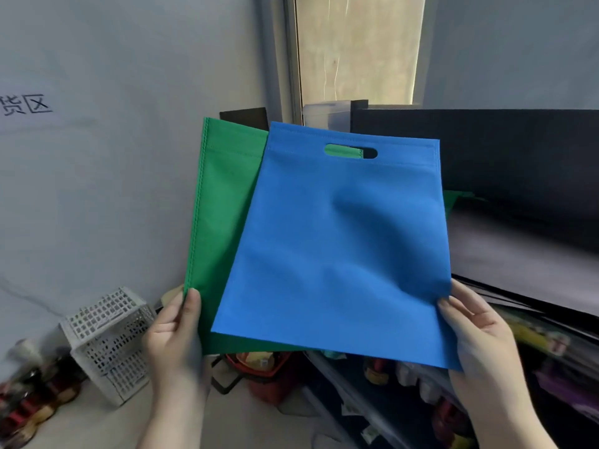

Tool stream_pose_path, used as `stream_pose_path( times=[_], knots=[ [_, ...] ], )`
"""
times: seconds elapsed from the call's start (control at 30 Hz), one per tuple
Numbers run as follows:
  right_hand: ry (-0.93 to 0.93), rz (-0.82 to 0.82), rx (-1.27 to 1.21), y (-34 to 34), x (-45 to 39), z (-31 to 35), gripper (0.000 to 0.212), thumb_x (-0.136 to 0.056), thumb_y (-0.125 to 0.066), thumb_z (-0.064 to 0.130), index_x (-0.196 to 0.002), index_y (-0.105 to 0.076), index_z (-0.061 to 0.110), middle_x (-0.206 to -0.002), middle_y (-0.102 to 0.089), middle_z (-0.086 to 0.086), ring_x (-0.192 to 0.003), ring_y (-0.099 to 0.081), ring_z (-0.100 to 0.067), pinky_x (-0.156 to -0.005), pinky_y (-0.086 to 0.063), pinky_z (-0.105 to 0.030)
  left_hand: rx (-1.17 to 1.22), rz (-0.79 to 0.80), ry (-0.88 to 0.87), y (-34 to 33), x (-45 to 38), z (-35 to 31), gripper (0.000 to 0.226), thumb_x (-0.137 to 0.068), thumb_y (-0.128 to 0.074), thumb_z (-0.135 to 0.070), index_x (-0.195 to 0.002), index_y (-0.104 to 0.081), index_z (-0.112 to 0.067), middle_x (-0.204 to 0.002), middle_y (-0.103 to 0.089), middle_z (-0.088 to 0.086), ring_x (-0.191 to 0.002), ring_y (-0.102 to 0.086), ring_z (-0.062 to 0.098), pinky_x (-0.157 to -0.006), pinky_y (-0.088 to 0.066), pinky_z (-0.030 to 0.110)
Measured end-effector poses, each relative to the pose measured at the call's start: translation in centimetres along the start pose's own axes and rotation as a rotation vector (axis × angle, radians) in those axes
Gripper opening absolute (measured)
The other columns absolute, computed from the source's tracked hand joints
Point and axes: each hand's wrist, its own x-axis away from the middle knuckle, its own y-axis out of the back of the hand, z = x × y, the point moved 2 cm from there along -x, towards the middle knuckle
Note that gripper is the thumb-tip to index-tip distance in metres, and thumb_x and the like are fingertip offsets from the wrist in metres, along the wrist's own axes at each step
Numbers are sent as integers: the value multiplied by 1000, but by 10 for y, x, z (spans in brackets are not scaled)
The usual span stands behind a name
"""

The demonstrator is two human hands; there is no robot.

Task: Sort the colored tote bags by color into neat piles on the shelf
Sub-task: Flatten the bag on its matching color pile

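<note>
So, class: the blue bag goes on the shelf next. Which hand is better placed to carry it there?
Right. The right hand already grips the blue bag and is nearest the shelf; the left hand holds the green bag.

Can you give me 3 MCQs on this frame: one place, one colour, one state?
1. Where is the green bag relative to the blue bag?
A. behind it, offset left
B. in front of it
C. lying on the shelf

2. What colour shows through the blue bag's handle hole?
A. red
B. mostly green
C. white

3. What is the left hand doing?
A. hanging idle
B. pressing flat on the crate
C. gripping the green bag's lower left corner

Answers:
1 A: the blue bag overlaps the green one, which sticks out to the left.
2 B: green fabric fills most of the cutout.
3 C: its thumb lies over the green edge; the right hand holds the blue bag's lower right edge.
</note>
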Motion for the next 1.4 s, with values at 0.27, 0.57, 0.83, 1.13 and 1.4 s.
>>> stream_pose_path(
  times=[0.27,0.57,0.83,1.13,1.4],
  knots=[
    [59,-108,4,-70,-34,-26,29,-94,-48,0,-96,-67,22,-79,-74,4,-63,-67,-7,-55,-55,-20,62,44,77,19,-101,11,63,-34,-84,-62,-87,-77,-28,-96,-74,0,-102,-66,29,-94,-42,65],
    [190,-190,-1,-70,-87,-6,31,-96,-44,0,-97,-66,21,-79,-74,6,-64,-67,-6,-56,-54,-17,43,239,181,-54,-153,63,29,-91,-55,-19,-75,-77,-31,-91,-74,-12,-92,-68,10,-79,-57,26],
    [349,-293,-20,-48,-140,32,31,-96,-42,-1,-103,-65,19,-79,-74,9,-67,-67,-3,-59,-54,-16,-1,368,219,-154,-176,117,14,-92,-58,-14,-99,-70,-17,-96,-73,-4,-96,-67,15,-81,-56,32],
    [407,-423,-10,-47,-172,41,29,-97,-44,2,-117,-61,13,-82,-74,8,-70,-67,-2,-58,-53,-13,-136,593,225,-238,-208,181,30,-94,-56,-9,-121,-60,2,-106,-65,-1,-101,-59,13,-94,-45,28],
    [437,-509,-5,-73,-202,19,29,-96,-44,1,-102,-66,20,-81,-74,6,-69,-68,-5,-62,-56,-20,-461,1039,197,-275,-251,222,11,-98,-50,-22,-88,-52,-19,-84,-47,3,-83,-48,15,-75,-39,31]
  ],
)
